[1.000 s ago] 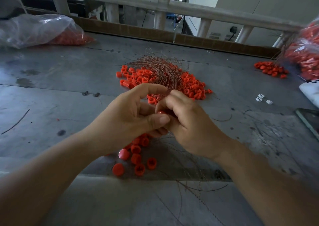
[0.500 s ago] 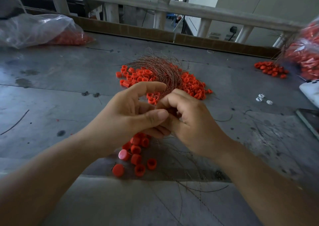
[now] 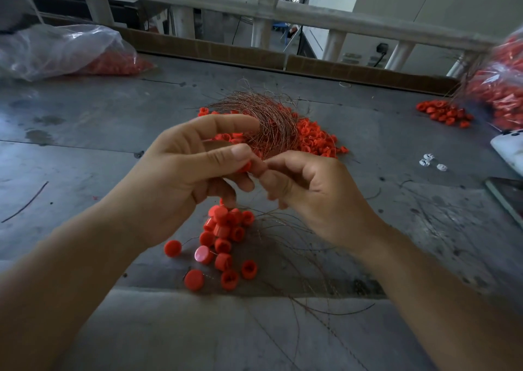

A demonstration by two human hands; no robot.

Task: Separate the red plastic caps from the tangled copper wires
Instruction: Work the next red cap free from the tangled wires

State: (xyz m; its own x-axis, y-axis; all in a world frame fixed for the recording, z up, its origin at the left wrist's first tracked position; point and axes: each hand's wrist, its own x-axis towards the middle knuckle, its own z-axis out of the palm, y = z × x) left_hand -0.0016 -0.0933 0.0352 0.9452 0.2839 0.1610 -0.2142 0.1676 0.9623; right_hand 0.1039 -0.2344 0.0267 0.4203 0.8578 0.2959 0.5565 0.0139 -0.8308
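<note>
My left hand (image 3: 181,178) pinches a red cap (image 3: 245,167) between thumb and fingers, its index finger raised. Right beside it my right hand (image 3: 314,192) pinches a thin copper wire that leads to that cap. Both hands hover above the grey table (image 3: 85,172). Behind them lies a tangled bundle of copper wires (image 3: 268,115) on a heap of red caps (image 3: 314,138). Below my hands sits a small pile of loose red caps (image 3: 223,240), with loose wire strands (image 3: 305,280) to its right.
A clear plastic bag with red caps (image 3: 62,50) lies at the back left. Another bag of caps (image 3: 503,87) and a small cap cluster (image 3: 444,113) sit at the back right. Small white bits (image 3: 430,161) and a dark flat object (image 3: 506,195) lie at the right edge. A rail (image 3: 283,8) borders the far side.
Both hands have risen slightly and drawn a little apart; the red cap now shows at my left thumb tip. The piles on the table are unchanged.
</note>
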